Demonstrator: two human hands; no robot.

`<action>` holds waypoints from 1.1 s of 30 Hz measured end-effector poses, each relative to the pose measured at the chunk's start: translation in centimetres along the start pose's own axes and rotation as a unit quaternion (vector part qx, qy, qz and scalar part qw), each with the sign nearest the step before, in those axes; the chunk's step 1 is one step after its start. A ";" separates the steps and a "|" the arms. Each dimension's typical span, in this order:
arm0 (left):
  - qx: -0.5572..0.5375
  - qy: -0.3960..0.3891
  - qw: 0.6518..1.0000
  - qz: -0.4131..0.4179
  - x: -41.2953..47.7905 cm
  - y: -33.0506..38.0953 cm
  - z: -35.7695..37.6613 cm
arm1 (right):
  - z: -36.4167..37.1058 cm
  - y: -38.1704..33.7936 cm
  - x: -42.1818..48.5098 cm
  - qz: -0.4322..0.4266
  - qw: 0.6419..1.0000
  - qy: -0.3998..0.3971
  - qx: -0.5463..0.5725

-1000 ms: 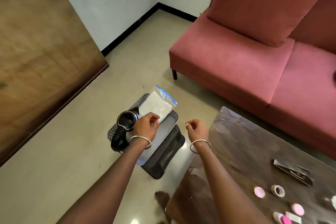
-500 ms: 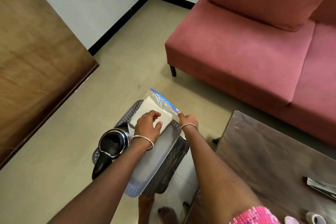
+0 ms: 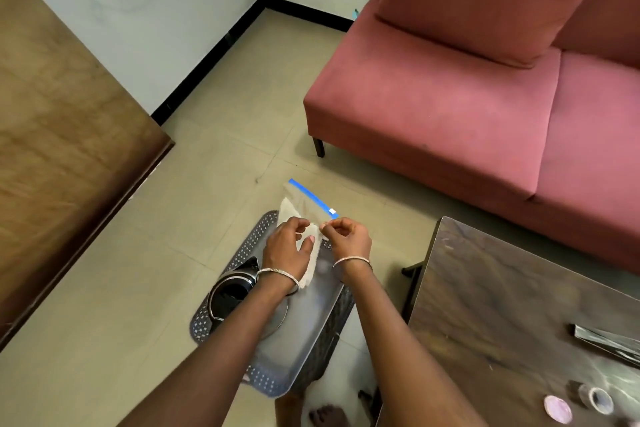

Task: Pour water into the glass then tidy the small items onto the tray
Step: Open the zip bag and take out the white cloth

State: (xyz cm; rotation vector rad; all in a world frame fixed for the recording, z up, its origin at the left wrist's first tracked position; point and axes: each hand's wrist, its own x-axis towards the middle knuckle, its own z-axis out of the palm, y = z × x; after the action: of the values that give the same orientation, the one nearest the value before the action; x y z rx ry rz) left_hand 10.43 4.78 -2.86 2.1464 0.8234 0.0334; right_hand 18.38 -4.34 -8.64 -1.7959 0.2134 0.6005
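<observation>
A silver metal tray (image 3: 304, 333) with perforated ends rests on a dark stool low in the middle of the view. A black kettle (image 3: 230, 295) stands on its left part, lid open. At the tray's far end lies a clear zip bag (image 3: 304, 201) with a blue seal strip and white contents. My left hand (image 3: 287, 250) presses and grips the bag's near side. My right hand (image 3: 346, 236) pinches the bag's edge just below the blue strip. No glass is in view.
A dark wooden table (image 3: 502, 305) stands at the right with a pink lid (image 3: 557, 408), a tape roll (image 3: 598, 399) and a dark flat packet (image 3: 606, 340). A red sofa (image 3: 467, 107) fills the upper right. A brown wooden panel (image 3: 62, 135) lies left. My bare foot (image 3: 325, 414) is below the stool.
My right hand came from beside the table over to the bag and now pinches its edge. My left hand stayed on the bag. The view shifted down and left.
</observation>
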 end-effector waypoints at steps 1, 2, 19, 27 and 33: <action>-0.016 0.003 1.000 0.007 -0.3 0.7 -0.8 | -0.1 -1.0 -1.3 -0.019 1.000 0.001 -0.010; -0.032 0.010 0.999 0.015 -0.6 1.4 -1.4 | -0.3 -1.9 -2.6 -0.039 0.999 0.006 -0.030; -0.166 0.050 0.982 0.081 -12.3 11.8 -11.3 | -5.1 -11.8 -25.0 -0.335 0.902 0.218 -0.167; -0.261 -0.025 0.959 0.107 -16.8 14.0 -13.4 | -8.2 -12.8 -30.5 -0.417 0.848 0.262 -0.196; -0.300 -0.096 0.938 0.148 -19.8 16.9 -14.0 | -13.7 -14.0 -33.7 -0.420 0.850 0.286 -0.137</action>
State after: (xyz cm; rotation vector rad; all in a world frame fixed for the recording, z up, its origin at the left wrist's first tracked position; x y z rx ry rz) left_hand 0.08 -4.50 23.21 1.6375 0.3097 0.2008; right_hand -0.25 -18.07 22.71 -2.0691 -0.2811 -0.5689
